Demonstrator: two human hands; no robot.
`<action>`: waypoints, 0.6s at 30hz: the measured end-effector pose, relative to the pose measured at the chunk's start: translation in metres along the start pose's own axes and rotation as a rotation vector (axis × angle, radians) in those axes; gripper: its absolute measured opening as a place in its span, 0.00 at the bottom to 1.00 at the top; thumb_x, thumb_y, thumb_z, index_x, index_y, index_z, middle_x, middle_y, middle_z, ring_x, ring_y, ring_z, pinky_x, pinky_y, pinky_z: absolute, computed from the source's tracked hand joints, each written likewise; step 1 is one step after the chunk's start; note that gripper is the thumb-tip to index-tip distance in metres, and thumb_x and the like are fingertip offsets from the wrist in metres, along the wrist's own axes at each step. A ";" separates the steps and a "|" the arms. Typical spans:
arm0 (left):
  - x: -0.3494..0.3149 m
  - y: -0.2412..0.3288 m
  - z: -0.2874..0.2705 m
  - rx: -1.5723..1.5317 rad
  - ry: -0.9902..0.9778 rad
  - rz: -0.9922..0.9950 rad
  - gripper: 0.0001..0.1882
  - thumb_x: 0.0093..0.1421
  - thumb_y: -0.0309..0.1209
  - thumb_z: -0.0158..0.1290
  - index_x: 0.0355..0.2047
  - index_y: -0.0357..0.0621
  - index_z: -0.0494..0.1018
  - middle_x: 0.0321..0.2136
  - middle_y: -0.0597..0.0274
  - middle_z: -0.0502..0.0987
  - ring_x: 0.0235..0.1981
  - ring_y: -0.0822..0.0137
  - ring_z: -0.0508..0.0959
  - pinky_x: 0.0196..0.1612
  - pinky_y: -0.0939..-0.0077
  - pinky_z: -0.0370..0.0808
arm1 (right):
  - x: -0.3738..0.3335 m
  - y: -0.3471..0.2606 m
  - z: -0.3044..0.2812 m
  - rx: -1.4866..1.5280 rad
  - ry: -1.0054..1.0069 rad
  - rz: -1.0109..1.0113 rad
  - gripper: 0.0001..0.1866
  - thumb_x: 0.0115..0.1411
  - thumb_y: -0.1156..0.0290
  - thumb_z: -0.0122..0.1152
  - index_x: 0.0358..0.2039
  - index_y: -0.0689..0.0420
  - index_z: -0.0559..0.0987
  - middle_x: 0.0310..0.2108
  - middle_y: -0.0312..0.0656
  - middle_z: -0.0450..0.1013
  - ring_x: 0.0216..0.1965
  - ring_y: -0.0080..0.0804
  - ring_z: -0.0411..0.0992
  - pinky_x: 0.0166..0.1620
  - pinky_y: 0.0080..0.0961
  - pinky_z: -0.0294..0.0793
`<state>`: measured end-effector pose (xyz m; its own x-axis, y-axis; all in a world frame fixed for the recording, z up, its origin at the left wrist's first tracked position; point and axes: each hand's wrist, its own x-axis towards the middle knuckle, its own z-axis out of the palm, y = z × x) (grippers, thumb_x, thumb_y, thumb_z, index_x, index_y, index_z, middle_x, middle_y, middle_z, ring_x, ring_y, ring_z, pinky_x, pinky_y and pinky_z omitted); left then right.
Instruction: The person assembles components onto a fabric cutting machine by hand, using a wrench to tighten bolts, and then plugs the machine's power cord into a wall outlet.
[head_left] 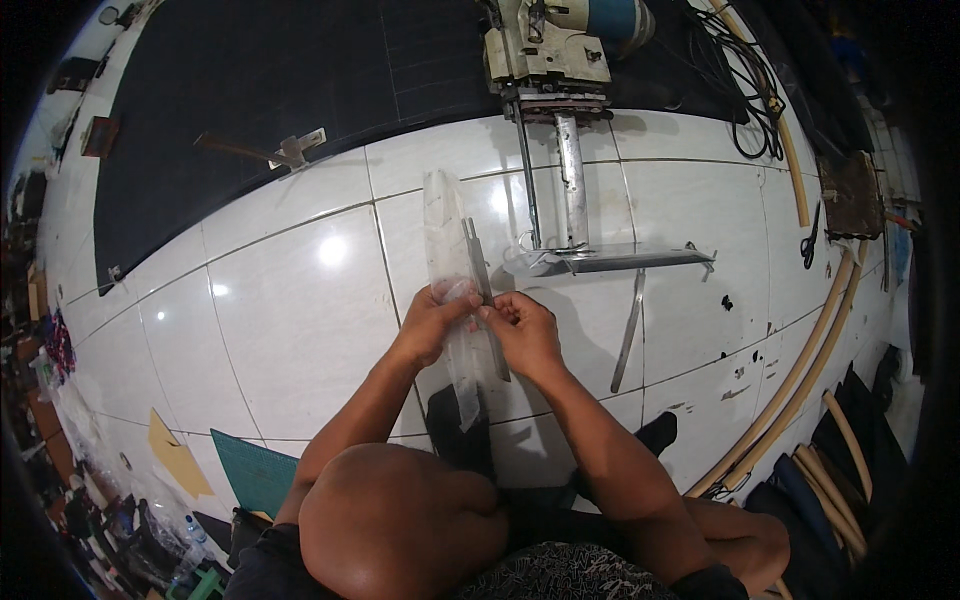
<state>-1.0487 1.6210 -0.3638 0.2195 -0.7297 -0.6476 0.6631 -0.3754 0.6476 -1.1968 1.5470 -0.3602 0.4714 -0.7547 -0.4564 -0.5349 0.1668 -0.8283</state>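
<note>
Between my hands is a long clear plastic sleeve [440, 215], crumpled at its middle. Alongside it runs a pair of narrow grey metal strips [477, 250], looking like straight knife blades. My left hand [428, 328] is closed round the plastic sleeve, its thumb reaching to the strips. Thumb and fingers of my right hand [526, 336] pinch the metal strips near their middle; the exact contact is partly hidden. Ahead stands a straight-knife cloth cutting machine [550, 60] with a flat base plate [620, 260]. A single loose metal strip [629, 335] lies right of my right hand.
Dark cloth [250, 80] spreads across the far white tiled floor [290, 290], with a metal clamp [290, 152] at its edge. Black cable [745, 90], scissors [810, 238] and curved tan tubes [800, 370] lie at the right. A green mat [250, 470] sits near left.
</note>
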 end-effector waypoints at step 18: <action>-0.004 -0.002 -0.004 0.056 0.045 -0.012 0.10 0.57 0.26 0.59 0.39 0.38 0.76 0.32 0.66 0.79 0.31 0.74 0.76 0.36 0.78 0.73 | -0.002 0.003 0.005 0.011 -0.059 0.073 0.12 0.59 0.65 0.66 0.32 0.61 0.78 0.23 0.33 0.73 0.26 0.16 0.66 0.31 0.18 0.66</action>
<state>-1.0482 1.6267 -0.3640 0.2441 -0.6989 -0.6723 0.6248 -0.4168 0.6602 -1.1956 1.5521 -0.3635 0.4721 -0.7018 -0.5335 -0.5615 0.2272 -0.7957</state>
